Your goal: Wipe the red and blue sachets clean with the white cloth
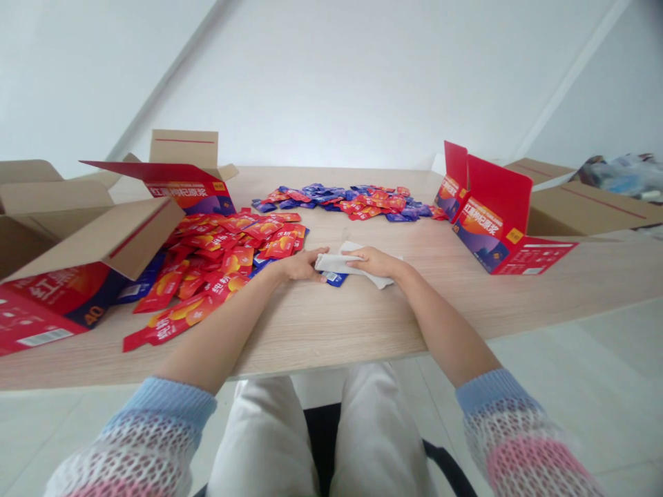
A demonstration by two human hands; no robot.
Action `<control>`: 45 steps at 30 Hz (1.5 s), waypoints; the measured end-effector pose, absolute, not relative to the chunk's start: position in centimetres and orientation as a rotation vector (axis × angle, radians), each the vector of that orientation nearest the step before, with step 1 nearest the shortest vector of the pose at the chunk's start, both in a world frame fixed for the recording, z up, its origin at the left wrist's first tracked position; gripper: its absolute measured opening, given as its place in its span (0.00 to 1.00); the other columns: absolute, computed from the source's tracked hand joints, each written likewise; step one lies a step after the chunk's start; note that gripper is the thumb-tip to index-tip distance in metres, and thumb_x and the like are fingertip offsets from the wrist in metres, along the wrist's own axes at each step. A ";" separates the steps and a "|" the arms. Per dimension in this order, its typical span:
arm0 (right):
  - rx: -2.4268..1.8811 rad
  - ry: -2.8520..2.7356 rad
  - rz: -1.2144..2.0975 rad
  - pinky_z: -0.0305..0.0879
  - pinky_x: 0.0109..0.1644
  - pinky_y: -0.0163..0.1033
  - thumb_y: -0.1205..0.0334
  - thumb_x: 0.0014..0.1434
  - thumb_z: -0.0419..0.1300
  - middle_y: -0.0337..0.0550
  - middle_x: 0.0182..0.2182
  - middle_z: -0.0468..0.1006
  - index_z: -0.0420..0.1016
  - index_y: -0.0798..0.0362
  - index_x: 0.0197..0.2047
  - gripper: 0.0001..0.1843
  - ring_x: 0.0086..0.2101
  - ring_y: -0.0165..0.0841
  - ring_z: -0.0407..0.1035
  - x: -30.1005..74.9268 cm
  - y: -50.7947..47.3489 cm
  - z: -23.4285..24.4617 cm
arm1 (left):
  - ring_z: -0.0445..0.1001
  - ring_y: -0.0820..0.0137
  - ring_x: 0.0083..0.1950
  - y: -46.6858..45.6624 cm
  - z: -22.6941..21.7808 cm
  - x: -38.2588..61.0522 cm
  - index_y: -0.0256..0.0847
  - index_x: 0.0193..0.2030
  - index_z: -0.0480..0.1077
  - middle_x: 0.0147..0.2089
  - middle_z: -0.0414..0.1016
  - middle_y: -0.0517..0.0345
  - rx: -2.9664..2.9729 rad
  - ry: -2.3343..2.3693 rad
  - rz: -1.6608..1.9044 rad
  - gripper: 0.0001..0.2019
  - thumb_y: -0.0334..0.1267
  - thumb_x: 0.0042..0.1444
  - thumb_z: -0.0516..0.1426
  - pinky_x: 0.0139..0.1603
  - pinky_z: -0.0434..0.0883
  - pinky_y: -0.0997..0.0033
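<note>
Both my hands meet at the middle of the wooden table (pixel 331 324) on a white folded sheet or pouch (pixel 334 263). My left hand (pixel 300 264) grips its left end with curled fingers. My right hand (pixel 373 261) closes over its right part, which spreads out behind the hand. A blue sachet (pixel 334 278) pokes out from under the white piece. A heap of red and orange sachets (pixel 217 266) lies just left of my left hand.
A row of blue and red sachets (pixel 352 200) lies at the far middle. Open red cartons stand at right (pixel 497 221) and far left (pixel 186 186). Brown cardboard boxes sit at left (pixel 77 221) and right (pixel 585 203). My knees show below the table edge.
</note>
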State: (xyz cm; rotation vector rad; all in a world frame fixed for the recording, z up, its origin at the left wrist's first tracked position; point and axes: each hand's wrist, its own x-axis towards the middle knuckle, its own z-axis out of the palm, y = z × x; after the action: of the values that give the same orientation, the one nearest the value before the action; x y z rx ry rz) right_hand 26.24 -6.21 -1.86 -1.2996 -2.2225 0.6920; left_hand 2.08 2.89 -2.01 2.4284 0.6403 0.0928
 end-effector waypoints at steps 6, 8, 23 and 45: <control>-1.608 -2.120 0.330 0.58 0.59 0.43 0.52 0.61 0.55 0.48 0.54 0.73 0.73 0.56 0.55 0.23 0.54 0.41 0.66 28.8 -5.1 -2.7 | 0.43 0.56 0.72 2.4 -1.3 2.0 0.43 0.66 0.60 0.72 0.44 0.56 2.432 0.619 0.075 0.43 0.54 0.42 0.63 0.69 0.41 0.62; -1.678 -2.115 0.251 0.60 0.57 0.42 0.54 0.62 0.54 0.48 0.52 0.75 0.74 0.54 0.54 0.21 0.53 0.41 0.68 28.8 -5.1 -2.6 | 0.41 0.57 0.72 2.2 -1.1 2.1 0.43 0.67 0.58 0.73 0.41 0.54 2.422 0.654 0.064 0.45 0.54 0.41 0.63 0.69 0.40 0.62; -1.264 -2.414 0.655 0.47 0.66 0.44 0.59 0.61 0.55 0.29 0.59 0.66 0.70 0.37 0.57 0.21 0.63 0.37 0.53 23.6 -7.9 -0.6 | 0.54 0.56 0.68 2.2 -1.7 2.1 0.39 0.67 0.58 0.71 0.48 0.53 2.276 0.692 0.136 0.48 0.51 0.37 0.65 0.67 0.51 0.63; -1.603 -2.169 0.510 0.48 0.66 0.40 0.82 0.43 0.47 0.26 0.56 0.68 0.72 0.40 0.56 0.40 0.62 0.32 0.55 30.1 -5.0 -2.6 | 0.41 0.56 0.72 2.7 -1.4 1.9 0.47 0.67 0.58 0.73 0.40 0.56 2.452 0.640 0.017 0.44 0.59 0.43 0.63 0.69 0.40 0.63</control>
State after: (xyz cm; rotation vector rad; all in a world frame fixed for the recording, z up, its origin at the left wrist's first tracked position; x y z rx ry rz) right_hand 30.08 -5.02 -2.63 -1.6029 -2.1695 0.5095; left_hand 1.93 2.73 -1.42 2.4524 0.6399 0.0169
